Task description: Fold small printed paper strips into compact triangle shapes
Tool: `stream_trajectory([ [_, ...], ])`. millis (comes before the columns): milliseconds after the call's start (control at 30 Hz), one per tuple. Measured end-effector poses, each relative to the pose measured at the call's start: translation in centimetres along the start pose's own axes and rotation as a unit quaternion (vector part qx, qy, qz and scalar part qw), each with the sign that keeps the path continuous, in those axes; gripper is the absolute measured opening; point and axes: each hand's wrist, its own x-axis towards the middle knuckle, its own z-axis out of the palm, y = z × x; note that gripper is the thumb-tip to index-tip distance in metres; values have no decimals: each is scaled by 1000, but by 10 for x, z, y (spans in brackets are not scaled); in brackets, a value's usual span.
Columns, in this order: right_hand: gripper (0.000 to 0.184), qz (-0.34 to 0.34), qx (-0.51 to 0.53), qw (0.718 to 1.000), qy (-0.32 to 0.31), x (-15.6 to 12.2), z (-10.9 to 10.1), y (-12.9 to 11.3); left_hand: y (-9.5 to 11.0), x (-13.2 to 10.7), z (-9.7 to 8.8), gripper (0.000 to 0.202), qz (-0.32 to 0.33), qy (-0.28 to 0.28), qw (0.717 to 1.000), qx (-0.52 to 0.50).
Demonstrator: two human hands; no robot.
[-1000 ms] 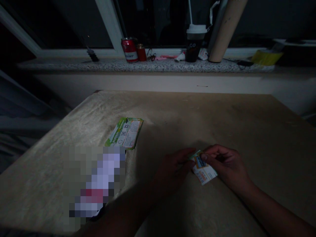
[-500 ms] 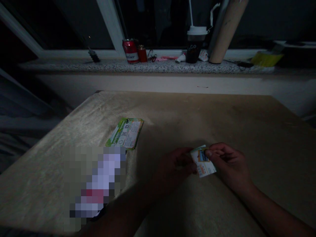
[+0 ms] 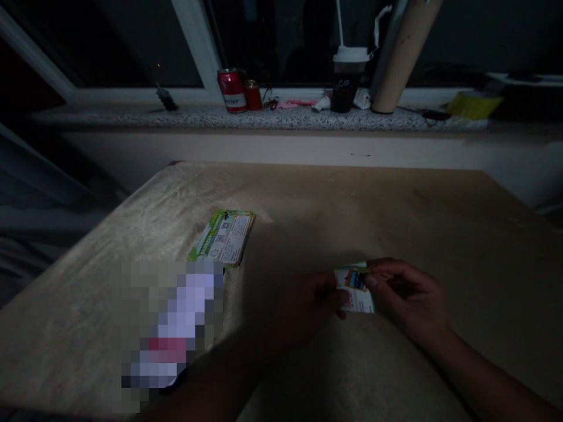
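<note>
The left hand (image 3: 314,300) and right hand (image 3: 409,296) face each other in thumb-and-finger pinches; the left forearm (image 3: 246,360) and right forearm (image 3: 488,366) slant inward.

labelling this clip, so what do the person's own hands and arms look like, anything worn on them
The left hand and right hand are bare, without gloves. The right forearm shows no sleeve, watch or bracelet. The left forearm also looks sleeveless, but deep shadow hides its finer details.

White paper (image 3: 358,295) printed blue and orange at lower centre-right, leaflet (image 3: 225,238) edged green at centre left, sill (image 3: 281,121) speckled grey near top
</note>
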Motion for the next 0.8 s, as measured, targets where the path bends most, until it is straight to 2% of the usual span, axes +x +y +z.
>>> stream_trajectory([
  [67,14,-32,-17,999,-10,2,-2,-1,2,-1,-2,20,4,-7,1000,12],
  [167,13,-44,-23,998,-24,4,-3,-4,1,-2,-3,24,12,-20,1000,9],
  [333,17,-8,16,999,-31,6,-6,-6,2,-4,-4,31,32,-27,999,10],
  [500,16,33,43,997,-52,4,-9,-2,2,-6,-7,29,63,-15,997,48],
  [667,8,21,67,994,-80,6,-10,-3,1,-6,-9,28,91,-30,993,63],
  [800,3,-16,41,994,-104,8,-10,-7,5,-9,-12,27,160,22,974,161],
])
